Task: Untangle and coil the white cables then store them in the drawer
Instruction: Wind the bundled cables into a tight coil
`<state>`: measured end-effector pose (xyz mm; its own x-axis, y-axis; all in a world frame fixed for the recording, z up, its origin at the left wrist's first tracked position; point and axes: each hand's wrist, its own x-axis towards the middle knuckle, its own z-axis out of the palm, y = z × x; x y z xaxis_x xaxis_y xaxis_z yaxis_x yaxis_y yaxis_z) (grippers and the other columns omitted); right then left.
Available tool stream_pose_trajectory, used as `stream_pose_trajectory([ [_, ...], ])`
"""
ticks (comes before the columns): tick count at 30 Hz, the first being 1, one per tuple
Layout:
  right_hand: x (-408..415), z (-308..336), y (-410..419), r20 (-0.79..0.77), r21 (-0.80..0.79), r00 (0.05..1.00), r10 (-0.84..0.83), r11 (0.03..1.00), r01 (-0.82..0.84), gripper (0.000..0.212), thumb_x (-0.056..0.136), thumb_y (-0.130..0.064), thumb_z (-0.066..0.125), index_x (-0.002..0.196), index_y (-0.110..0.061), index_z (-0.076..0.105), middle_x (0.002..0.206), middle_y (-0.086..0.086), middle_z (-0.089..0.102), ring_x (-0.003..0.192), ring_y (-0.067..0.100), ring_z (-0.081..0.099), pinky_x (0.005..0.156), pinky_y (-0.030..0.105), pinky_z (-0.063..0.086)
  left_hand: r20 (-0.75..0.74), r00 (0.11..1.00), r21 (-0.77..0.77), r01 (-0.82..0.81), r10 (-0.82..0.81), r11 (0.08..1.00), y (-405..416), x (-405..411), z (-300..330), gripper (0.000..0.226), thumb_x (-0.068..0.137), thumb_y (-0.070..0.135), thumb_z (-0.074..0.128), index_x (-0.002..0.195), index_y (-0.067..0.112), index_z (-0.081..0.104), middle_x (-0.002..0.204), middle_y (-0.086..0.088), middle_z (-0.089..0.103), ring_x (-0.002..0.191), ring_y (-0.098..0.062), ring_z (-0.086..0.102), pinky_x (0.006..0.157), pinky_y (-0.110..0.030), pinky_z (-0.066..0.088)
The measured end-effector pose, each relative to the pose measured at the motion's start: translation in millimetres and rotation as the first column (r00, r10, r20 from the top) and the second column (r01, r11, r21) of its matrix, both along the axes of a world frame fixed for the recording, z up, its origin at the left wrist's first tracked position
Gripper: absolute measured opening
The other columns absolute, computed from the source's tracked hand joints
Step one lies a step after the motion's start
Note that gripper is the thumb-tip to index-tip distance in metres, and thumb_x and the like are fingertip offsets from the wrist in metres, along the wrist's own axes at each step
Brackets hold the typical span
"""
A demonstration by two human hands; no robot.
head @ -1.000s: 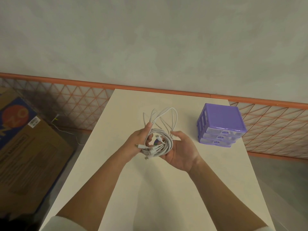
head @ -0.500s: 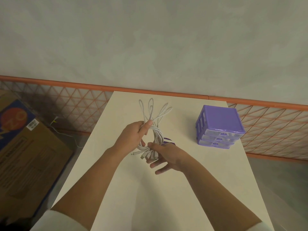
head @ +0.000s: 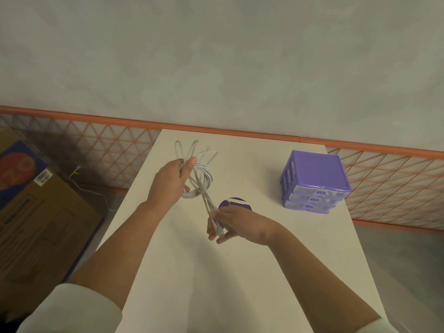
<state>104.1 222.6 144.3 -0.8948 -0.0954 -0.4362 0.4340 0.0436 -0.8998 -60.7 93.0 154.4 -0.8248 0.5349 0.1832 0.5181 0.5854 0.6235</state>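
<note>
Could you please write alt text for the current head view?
Left hand grips a bundle of white cables above a table, while the right hand pinches their plug ends. A purple drawer unit stands at the right.

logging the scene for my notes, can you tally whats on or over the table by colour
white: 1, the tangled cable bundle, individual cables too knotted to count, held by the left hand and right hand
purple: 2, the drawer unit and a round purple object with white stripes on the table
total: 3
</note>
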Motion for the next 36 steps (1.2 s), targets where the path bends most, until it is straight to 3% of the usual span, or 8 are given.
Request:
stream_pose_trajectory([
  [10, -8, -40, 1, 0.211, 0.573, 0.977, 0.029, 0.807, -0.147, 0.025, 0.096, -0.034, 0.050, 0.093, -0.015, 0.066, 0.080, -0.004, 0.058, 0.074, 0.012, 0.054, 0.063, 0.022, 0.041, 0.105, 0.993, 0.163, -0.076, 0.059, 0.984, -1, -3, 0, 0.050, 0.098, 0.056, 0.035, 0.072, 0.016, 0.049, 0.070, -0.003, 0.059, 0.050, -0.009, 0.066, 0.053, -0.029, 0.036],
  [12, -17, -34, -5, 0.122, 0.520, 0.988, -0.090, 0.854, 0.014, 0.012, 0.091, -0.030, 0.061, 0.102, -0.027, 0.057, 0.089, -0.005, 0.057, 0.081, 0.011, 0.055, 0.066, 0.021, 0.041, 0.112, 0.993, 0.185, -0.045, 0.025, 0.982, 4, 6, -2, 0.049, 0.098, 0.055, 0.037, 0.073, 0.014, 0.049, 0.068, -0.006, 0.059, 0.051, -0.011, 0.067, 0.053, -0.029, 0.037],
  [14, -30, -22, -6, 0.027, 0.271, 0.960, -0.277, 0.927, 0.260, 0.046, 0.089, -0.020, 0.066, 0.128, -0.027, 0.043, 0.101, 0.002, 0.064, 0.089, 0.017, 0.062, 0.070, 0.021, 0.047, 0.110, 0.994, 0.204, -0.022, 0.000, 0.979, 9, 15, -2, 0.048, 0.098, 0.053, 0.038, 0.073, 0.014, 0.050, 0.066, -0.006, 0.060, 0.049, -0.010, 0.066, 0.053, -0.031, 0.042],
  [17, -37, 2, -11, 0.066, -0.091, 0.930, -0.362, 0.926, 0.367, 0.028, 0.095, -0.015, 0.059, 0.118, -0.008, 0.047, 0.068, 0.006, 0.055, 0.053, 0.018, 0.058, 0.068, 0.036, 0.057, 0.121, 0.993, 0.245, -0.020, -0.010, 0.969, 14, 21, -3, 0.048, 0.097, 0.054, 0.038, 0.074, 0.014, 0.051, 0.066, -0.005, 0.061, 0.049, -0.010, 0.066, 0.057, -0.036, 0.049],
  [20, -35, 16, -15, 0.119, 0.091, 0.905, -0.409, 0.912, 0.400, 0.029, 0.096, -0.035, 0.054, 0.098, -0.006, 0.059, 0.052, 0.000, 0.038, 0.033, 0.010, 0.035, 0.042, 0.022, 0.041, 0.116, 0.993, 0.241, -0.043, 0.016, 0.970, 14, 20, -4, 0.052, 0.096, 0.056, 0.038, 0.077, 0.010, 0.054, 0.069, -0.007, 0.062, 0.049, -0.009, 0.066, 0.059, -0.040, 0.052],
  [25, -22, 17, -18, -0.215, 0.320, 0.828, -0.517, 0.764, 0.560, 0.049, 0.098, -0.051, 0.045, 0.068, -0.014, 0.056, 0.048, -0.007, 0.042, 0.044, 0.011, 0.039, 0.051, 0.027, 0.035, 0.094, 0.983, 0.265, -0.180, 0.160, 0.947, 5, 3, 0, 0.058, 0.097, 0.055, 0.036, 0.086, 0.004, 0.059, 0.072, -0.005, 0.061, 0.058, -0.002, 0.060, 0.065, -0.037, 0.051],
  [28, -8, 5, -28, -0.337, 0.369, 0.797, -0.501, 0.708, 0.601, 0.050, 0.098, -0.052, 0.044, 0.065, -0.015, 0.042, 0.054, -0.006, 0.042, 0.052, 0.013, 0.036, 0.054, 0.030, 0.033, 0.077, 0.976, 0.279, -0.218, 0.204, 0.935, 1, -7, 11, 0.058, 0.099, 0.053, 0.035, 0.084, 0.001, 0.055, 0.068, -0.003, 0.056, 0.055, 0.004, 0.059, 0.052, -0.015, 0.039],
  [36, -8, -22, -32, -0.220, 0.575, 0.914, -0.341, 0.711, 0.404, 0.035, 0.101, -0.042, 0.042, 0.081, -0.016, 0.054, 0.069, 0.002, 0.063, 0.062, 0.020, 0.057, 0.062, 0.035, 0.048, 0.200, 0.968, 0.428, -0.225, 0.150, 0.875, 6, -4, 29, 0.047, 0.101, 0.050, 0.034, 0.077, 0.013, 0.049, 0.070, 0.000, 0.049, 0.049, 0.007, 0.058, 0.051, -0.016, 0.035],
])
